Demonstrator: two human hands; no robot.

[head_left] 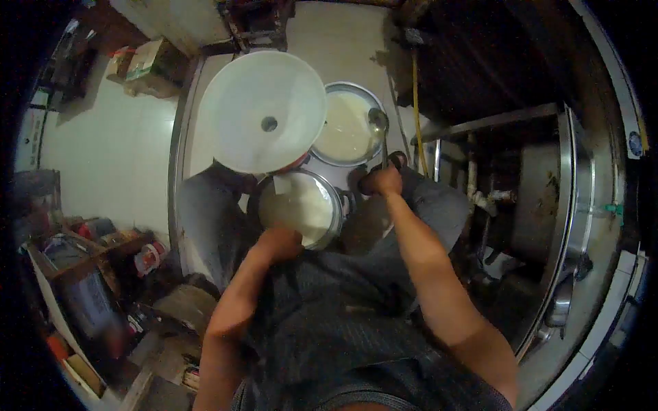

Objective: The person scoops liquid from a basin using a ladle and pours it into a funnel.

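My right hand is closed around the handle of a metal ladle. The ladle's bowl is raised over the right edge of a wide metal basin of pale, creamy liquid. Between my knees stands a metal pot, also holding pale liquid. At this pot's near left edge is my left hand, fingers curled; what they grip, if anything, is hidden. A large white round bowl, with a small dark round spot near its middle, sits beyond the pot and partly covers the basin.
To the right is a metal-framed stand with pipes beneath it. A yellow hose runs along the floor. On the left are a wooden shelf of clutter and a cardboard box.
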